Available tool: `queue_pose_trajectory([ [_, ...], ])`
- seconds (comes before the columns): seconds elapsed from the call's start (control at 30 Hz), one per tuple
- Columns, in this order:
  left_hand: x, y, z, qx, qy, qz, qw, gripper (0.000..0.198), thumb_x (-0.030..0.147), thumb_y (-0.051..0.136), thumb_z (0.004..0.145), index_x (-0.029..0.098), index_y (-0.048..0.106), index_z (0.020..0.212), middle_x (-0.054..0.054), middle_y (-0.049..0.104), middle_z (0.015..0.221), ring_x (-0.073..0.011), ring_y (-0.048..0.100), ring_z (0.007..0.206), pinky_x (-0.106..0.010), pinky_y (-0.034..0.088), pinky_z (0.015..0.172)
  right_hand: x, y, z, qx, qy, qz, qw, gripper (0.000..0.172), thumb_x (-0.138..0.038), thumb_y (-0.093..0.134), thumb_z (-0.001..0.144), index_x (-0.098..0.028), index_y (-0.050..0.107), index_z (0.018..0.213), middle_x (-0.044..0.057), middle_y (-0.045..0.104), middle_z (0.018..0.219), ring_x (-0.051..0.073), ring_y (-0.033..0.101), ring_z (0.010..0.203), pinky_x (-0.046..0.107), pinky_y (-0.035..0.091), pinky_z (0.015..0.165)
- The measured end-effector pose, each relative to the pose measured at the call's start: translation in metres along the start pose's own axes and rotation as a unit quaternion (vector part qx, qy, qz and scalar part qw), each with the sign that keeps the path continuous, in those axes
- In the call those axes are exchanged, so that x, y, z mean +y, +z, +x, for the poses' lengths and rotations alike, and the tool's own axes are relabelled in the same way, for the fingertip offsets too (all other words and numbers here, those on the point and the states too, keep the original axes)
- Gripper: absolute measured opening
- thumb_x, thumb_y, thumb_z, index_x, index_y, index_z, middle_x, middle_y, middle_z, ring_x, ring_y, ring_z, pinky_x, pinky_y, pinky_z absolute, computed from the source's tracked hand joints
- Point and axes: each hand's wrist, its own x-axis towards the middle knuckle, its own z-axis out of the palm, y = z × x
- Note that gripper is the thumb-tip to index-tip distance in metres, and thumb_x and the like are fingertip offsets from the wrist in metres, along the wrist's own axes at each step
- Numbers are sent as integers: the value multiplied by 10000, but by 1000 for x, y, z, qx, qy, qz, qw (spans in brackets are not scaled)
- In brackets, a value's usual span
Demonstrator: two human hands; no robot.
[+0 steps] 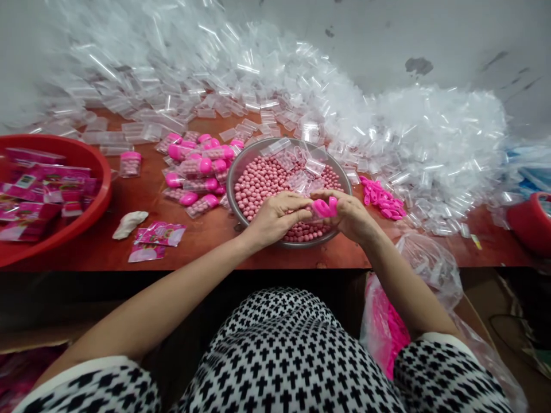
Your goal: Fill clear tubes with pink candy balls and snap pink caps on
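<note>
Caps [322,208], glossy pink and rounded, show between the hands, above the near right part of the bowl [231,198]; whether one or two are there I cannot tell. Nearer than the bowl, low to its right, hangs a crinkled clear bag [433,265] with bright pink contents. The left hand [275,219] has thumb and fingers drawn close beside the caps, its grip partly hidden; the right hand [353,219], half curled, has hold of them by its fingertips. Both block the bowl's near rim. Left of the bowl, on the red-brown table [209,238], lie flat, shiny sachets [166,234] and a matt whitish lump [130,224]; farther left, a red basin [105,192] holds more. Inside the round grey bowl, clear tubes partly cover small pink balls [253,189]. Filled tubes [200,166] with domed tops crowd its left side; right of it sits a loose pink pile [383,198]. Beyond the bowl, a tall heap [267,69] of glassy tubes rises before a grey wall [387,34] with flaked patches.
</note>
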Motion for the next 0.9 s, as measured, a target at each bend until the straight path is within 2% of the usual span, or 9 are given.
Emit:
queue_pose_trajectory([
  [0.07,-2,-1,-1,15,13,31,999,184,293,747,820,244,829,977,-79,768,1056,-237,671,1072,-389,522,1005,-1,4,2,-49,52,14,997,529,-590,848,649,-177,739,961,92,769,977,252,733,943,406,650,784],
  [0.13,-3,-1,-1,13,15,41,999,181,288,739,834,249,827,988,-85,749,1071,-235,657,1095,-388,516,1010,-1,7,3,-64,74,30,995,483,-567,824,674,-159,737,917,96,768,885,263,737,929,423,651,797],
  [0.3,-2,0,-2,6,9,49,999,171,282,735,845,263,826,989,-72,738,1092,-229,641,1113,-381,507,1024,5,12,7,-46,67,60,995,375,-481,827,646,-152,713,787,93,756,781,272,735,886,429,649,778],
  [0.43,-4,-1,-3,15,14,36,999,191,269,726,837,260,823,1000,-70,737,1113,-232,631,1145,-387,492,1048,13,17,13,-21,56,92,994,340,-437,835,620,-157,708,765,67,738,733,253,727,822,421,645,752],
  [0.57,-3,-1,-4,27,8,38,999,191,290,718,843,234,824,991,-87,742,1104,-246,632,1166,-391,485,1053,16,23,14,1,54,101,993,390,-477,867,598,-168,720,785,40,741,761,213,708,759,408,644,761],
  [0.7,6,-4,-2,42,15,48,998,223,358,702,874,219,818,1003,-87,757,1120,-245,658,1142,-382,499,1043,5,24,12,-13,60,71,996,596,-720,820,605,-197,701,863,60,772,894,226,721,867,395,645,782],
  [0.8,16,-29,2,80,19,91,992,271,413,700,886,224,802,1051,-53,766,1140,-243,673,1119,-384,518,1039,-7,14,12,-20,33,44,998,744,-856,736,575,-213,697,948,94,770,1067,245,721,971,383,652,776],
  [0.9,20,-80,10,147,16,154,977,333,471,686,905,249,770,1139,-5,773,1137,-234,683,1068,-406,544,1008,-12,-4,11,20,-24,15,999,645,-753,769,672,-218,698,1026,90,757,1125,217,726,996,336,655,775],
])
